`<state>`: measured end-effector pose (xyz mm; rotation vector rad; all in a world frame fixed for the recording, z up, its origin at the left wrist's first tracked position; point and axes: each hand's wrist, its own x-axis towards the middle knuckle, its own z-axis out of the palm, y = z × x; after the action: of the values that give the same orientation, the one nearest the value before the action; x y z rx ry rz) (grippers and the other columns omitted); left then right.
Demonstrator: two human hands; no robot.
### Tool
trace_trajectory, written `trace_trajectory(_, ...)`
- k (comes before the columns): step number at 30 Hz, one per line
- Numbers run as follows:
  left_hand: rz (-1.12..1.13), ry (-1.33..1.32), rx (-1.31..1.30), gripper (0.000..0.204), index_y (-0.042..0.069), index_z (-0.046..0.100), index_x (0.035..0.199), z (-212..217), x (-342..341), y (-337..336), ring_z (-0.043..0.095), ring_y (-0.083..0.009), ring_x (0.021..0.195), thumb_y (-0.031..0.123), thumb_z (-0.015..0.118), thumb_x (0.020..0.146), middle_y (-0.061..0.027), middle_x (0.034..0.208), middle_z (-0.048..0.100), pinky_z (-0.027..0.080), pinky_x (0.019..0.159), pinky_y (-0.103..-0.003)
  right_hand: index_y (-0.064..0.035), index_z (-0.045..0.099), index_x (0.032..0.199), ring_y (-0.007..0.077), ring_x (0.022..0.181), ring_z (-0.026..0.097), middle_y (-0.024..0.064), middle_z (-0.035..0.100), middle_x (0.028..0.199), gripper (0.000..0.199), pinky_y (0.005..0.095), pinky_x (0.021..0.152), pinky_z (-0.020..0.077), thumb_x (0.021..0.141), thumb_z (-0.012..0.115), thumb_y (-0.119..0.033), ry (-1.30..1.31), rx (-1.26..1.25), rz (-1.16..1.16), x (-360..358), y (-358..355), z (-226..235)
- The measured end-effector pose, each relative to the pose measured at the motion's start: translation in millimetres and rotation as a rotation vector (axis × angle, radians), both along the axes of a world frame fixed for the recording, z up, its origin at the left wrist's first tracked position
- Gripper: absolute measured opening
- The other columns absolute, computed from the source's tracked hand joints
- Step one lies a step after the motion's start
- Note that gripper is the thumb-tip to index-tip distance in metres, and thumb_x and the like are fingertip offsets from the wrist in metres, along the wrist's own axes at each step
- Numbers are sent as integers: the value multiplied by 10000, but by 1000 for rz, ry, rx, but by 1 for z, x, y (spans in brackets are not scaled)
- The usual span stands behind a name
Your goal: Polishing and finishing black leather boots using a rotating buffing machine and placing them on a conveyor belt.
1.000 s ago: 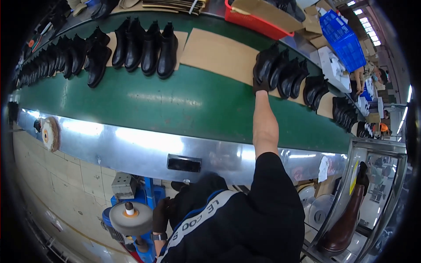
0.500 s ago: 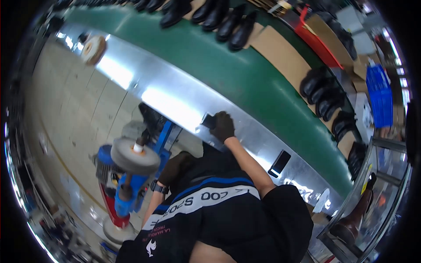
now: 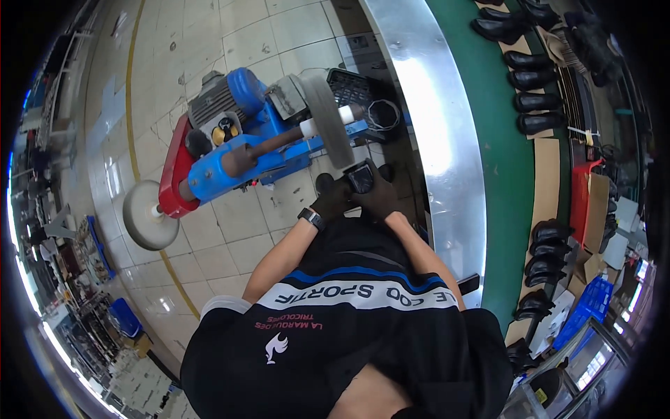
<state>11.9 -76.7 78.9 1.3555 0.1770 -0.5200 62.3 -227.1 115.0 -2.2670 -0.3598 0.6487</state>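
Observation:
A black, block-shaped piece (image 3: pixel 360 177) with a shiny face is held in front of my body, close below the rim of a grey buffing wheel (image 3: pixel 326 120). My right hand (image 3: pixel 380 197), in a dark glove, is wrapped round its right side. My left hand (image 3: pixel 334 197), gloved too and with a watch at the wrist, closes on its lower left side. The dark gloves blend with the piece, so single fingers are hard to make out. Whether the piece touches the wheel I cannot tell.
The wheel belongs to a blue machine (image 3: pixel 230 167) with a motor and a second, pale wheel (image 3: pixel 150 215). On my right runs a metal ledge (image 3: pixel 447 126) beside a green belt (image 3: pixel 502 181) with black shoes (image 3: pixel 537 102). A black crate (image 3: pixel 349 87) stands behind the wheel.
I have turned left from the ledge toward the machine. My right hand has carried the black piece off the ledge to the wheel, and my left hand has joined it there.

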Motion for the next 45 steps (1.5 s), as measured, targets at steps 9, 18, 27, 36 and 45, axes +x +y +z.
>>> trace_trajectory(9, -88, -354, 280, 260, 59, 495, 998, -43, -5, 21, 551, -181, 808, 66, 560, 746, -70, 908, 544, 497, 739, -338, -88, 215, 1339, 375, 899, 569, 236, 570, 1001, 966, 400, 755, 468, 564, 684, -420, 27, -76, -115, -7, 31, 2)
trace_trajectory(18, -124, -341, 152, 260, 50, 453, 993, -114, -1, 29, 565, -184, 797, 20, 405, 739, -68, 857, 523, 512, 750, -372, -124, 196, 1352, 372, 922, 563, 248, 561, 1013, 989, 398, 775, 459, 559, 689, -449, 31, -13, -173, -10, 41, 14)
trace_trajectory(27, -265, -344, 337, 190, 36, 513, 854, -51, 4, 31, 560, -134, 782, -37, 575, 690, -31, 789, 542, 504, 720, -323, -105, 213, 1344, 380, 919, 561, 252, 563, 1002, 974, 404, 776, 462, 570, 682, -464, 0, -24, -207, -9, 37, 11)
trace_trajectory(36, -52, -384, 368, 333, 57, 428, 626, -47, -12, 33, 441, -119, 550, 123, 753, 594, -44, 592, 464, 373, 496, -272, -100, 224, 1339, 388, 865, 575, 252, 580, 949, 945, 415, 758, 466, 575, 656, -449, 98, -177, -169, -10, 45, 18)
trace_trajectory(45, -333, -78, -16, 490, -4, 330, 1271, 46, 5, 25, 572, -165, 948, 19, 490, 809, -102, 1183, 505, 479, 728, -221, -54, 437, 1177, 282, 939, 572, 162, 566, 1020, 701, 335, 791, 459, 540, 718, -130, -201, 212, -239, 10, -58, 47)
